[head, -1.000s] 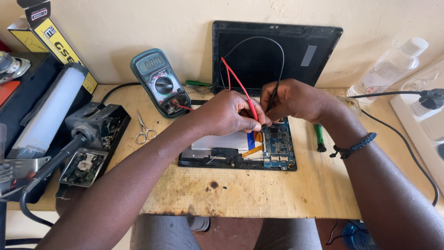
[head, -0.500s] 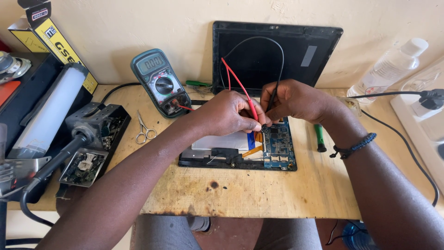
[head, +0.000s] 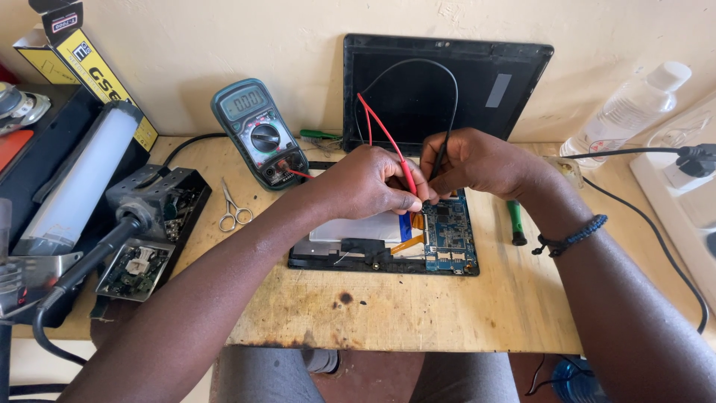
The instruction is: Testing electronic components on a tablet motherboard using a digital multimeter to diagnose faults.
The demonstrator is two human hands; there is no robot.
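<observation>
Pinching the red multimeter probe (head: 409, 179) between thumb and fingers, the left hand (head: 365, 183) is closed tight on its shaft and is pressing the tip down toward the blue circuit board (head: 450, 235) of the opened black tablet (head: 384, 242). Just beside it, the right hand (head: 477, 163) is clamped on the black multimeter probe (head: 438, 166), its tip meeting the same far-left corner of the board. The tablet body is lying flat in the middle of the worn wooden table (head: 373, 306), with its detached black screen panel (head: 440, 86) leaning upright against the far wall.

Both probes are looking light, stiff and slim, best gripped low on their plastic shafts as both hands are doing now. Their thin leads are arching loosely over the screen and could tug. The bare board seems fragile and easily scratched or shorted by a slipping tip.

At the far left, the green digital multimeter (head: 259, 134) is resting against the wall, with small steel scissors (head: 234, 211) near it and a green-handled screwdriver (head: 514, 222) lying right of the tablet.

The exact contact points are hidden under the fingertips, and the fine parts on the board are too small to make out.
</observation>
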